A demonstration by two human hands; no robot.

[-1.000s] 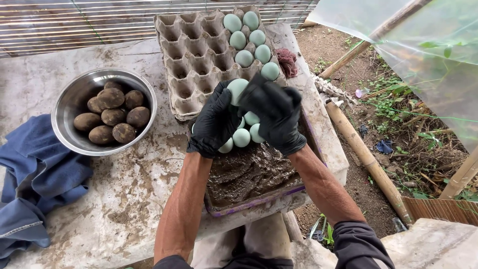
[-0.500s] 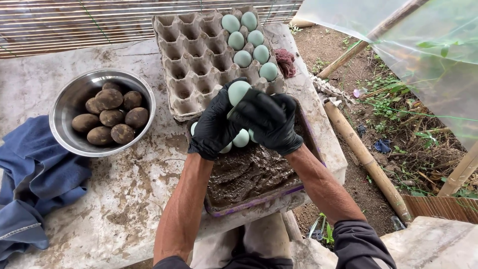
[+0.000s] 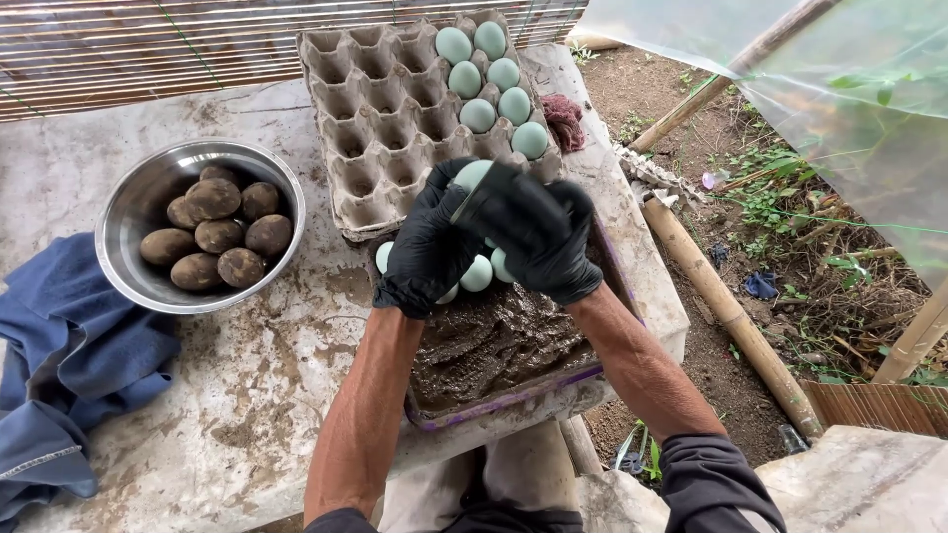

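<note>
**Pale egg between two gloved hands**

At centre frame, above the mud tray (image 3: 578,370), both black-gloved hands close together around one pale blue-green egg (image 3: 472,174), smooth and clean, only its top showing. From far left: a blue cloth (image 3: 69,365) on the stained worktop (image 3: 257,395), then a steel bowl (image 3: 123,276) of mud-coated eggs (image 3: 212,197). The left hand (image 3: 427,247) cups the egg; the right hand (image 3: 533,232) wraps over it. Beneath them, more pale eggs (image 3: 478,274) lie on dark mud. The carton (image 3: 375,118) at upper centre holds pale eggs along its right edge.
</note>
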